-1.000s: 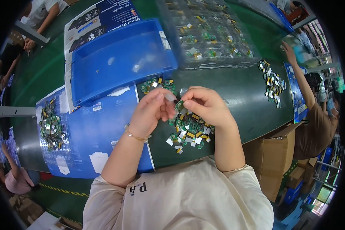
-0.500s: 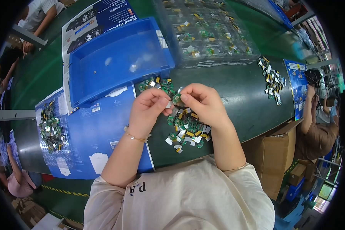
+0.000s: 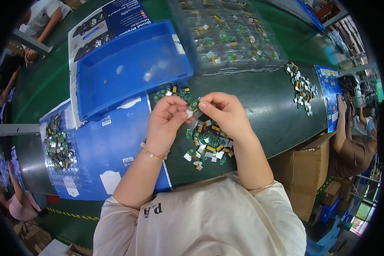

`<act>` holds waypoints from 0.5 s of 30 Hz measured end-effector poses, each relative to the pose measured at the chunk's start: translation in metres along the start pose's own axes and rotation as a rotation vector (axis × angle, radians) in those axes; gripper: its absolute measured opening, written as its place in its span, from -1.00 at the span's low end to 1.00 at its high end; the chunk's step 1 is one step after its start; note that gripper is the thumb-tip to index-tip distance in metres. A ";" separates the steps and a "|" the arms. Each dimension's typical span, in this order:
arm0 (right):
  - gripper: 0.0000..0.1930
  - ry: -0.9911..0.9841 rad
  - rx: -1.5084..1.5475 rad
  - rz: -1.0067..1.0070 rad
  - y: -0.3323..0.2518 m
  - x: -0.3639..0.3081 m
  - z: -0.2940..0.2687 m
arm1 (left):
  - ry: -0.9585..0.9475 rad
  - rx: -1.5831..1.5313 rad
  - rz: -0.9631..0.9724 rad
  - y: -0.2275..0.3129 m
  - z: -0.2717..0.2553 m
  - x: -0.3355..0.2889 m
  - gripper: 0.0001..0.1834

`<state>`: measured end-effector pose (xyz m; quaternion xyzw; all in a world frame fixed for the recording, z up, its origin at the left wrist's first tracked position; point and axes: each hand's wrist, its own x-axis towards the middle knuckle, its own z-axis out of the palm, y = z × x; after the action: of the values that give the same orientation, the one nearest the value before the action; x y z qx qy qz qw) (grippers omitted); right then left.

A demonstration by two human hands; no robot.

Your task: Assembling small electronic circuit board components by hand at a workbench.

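Note:
Between my two hands, just above the nearest heap of parts, is a small green circuit board (image 3: 194, 105). My right hand (image 3: 224, 112) pinches it by its right side between thumb and index finger. The thumb and fingers of my left hand (image 3: 166, 118) close on a small white piece (image 3: 190, 114) at the board's lower left; whether the two are joined I cannot tell. Below my hands lies a loose heap of similar boards (image 3: 209, 143) with white and yellow parts. A smaller cluster (image 3: 173, 91) sits behind my left fingers.
A blue bin (image 3: 128, 72) stands at the back left on printed sheets. Stacked clear trays (image 3: 239, 38) of boards lie at the back. More boards are heaped on the left (image 3: 57, 143) and far right (image 3: 303, 89). A cardboard box (image 3: 301, 179) stands beside the table. Other people work around.
The board has shifted slightly left and its face shows more flatly. The white piece shows more clearly at my left thumb. My left fingers have spread a little.

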<state>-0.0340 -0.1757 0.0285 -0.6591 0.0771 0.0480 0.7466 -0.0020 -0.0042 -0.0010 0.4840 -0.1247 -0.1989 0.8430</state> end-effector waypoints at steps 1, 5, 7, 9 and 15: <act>-0.91 0.001 0.000 -0.001 -0.001 -0.001 0.001 | -0.001 0.000 0.000 -0.001 -0.001 0.000 -0.85; -0.90 -0.040 -0.080 0.021 -0.005 -0.004 0.002 | 0.036 0.019 -0.028 -0.005 -0.007 0.000 -0.90; -0.89 -0.048 -0.182 0.011 -0.005 -0.003 0.001 | 0.051 0.032 -0.036 -0.006 -0.008 0.000 -0.91; -0.88 -0.060 -0.461 -0.306 0.000 0.000 -0.002 | 0.044 0.073 -0.048 -0.005 -0.008 0.000 -0.91; -0.89 -0.094 -0.401 -0.303 0.003 0.001 -0.004 | 0.035 0.131 -0.043 -0.003 -0.004 -0.001 -0.88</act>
<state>-0.0334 -0.1794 0.0251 -0.7951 -0.0684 -0.0193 0.6023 -0.0015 -0.0015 -0.0055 0.5441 -0.1122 -0.1999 0.8071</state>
